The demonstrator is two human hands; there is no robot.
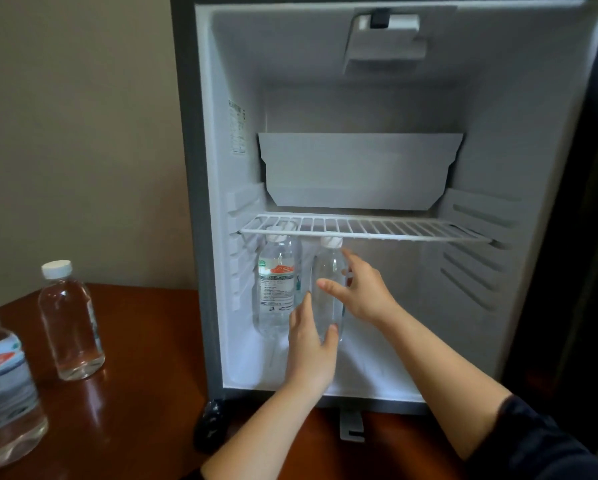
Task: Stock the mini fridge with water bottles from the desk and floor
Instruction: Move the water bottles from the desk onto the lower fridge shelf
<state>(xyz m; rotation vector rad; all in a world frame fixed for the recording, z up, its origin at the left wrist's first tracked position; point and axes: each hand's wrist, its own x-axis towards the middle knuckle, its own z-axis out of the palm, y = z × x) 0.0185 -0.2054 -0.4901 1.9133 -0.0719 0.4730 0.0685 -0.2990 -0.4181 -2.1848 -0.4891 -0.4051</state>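
The mini fridge [519,140] stands open on the wooden desk [141,382]. On its floor, under the wire shelf [394,229], a labelled water bottle [276,282] stands upright at the left. Beside it to the right is a second clear bottle [329,268] with a white cap. My left hand [309,351] wraps around this second bottle's lower part. My right hand [365,294] is at its upper right side with fingers spread, the thumb across the bottle's front. Two more water bottles stand on the desk to the left, one upright [70,323] and one very near the camera [4,393].
A white tray [356,168] sits at the back above the wire shelf. The fridge floor right of the two bottles is bare. A beige wall rises behind the desk. A dark fridge foot [209,427] rests on the desk below the left corner.
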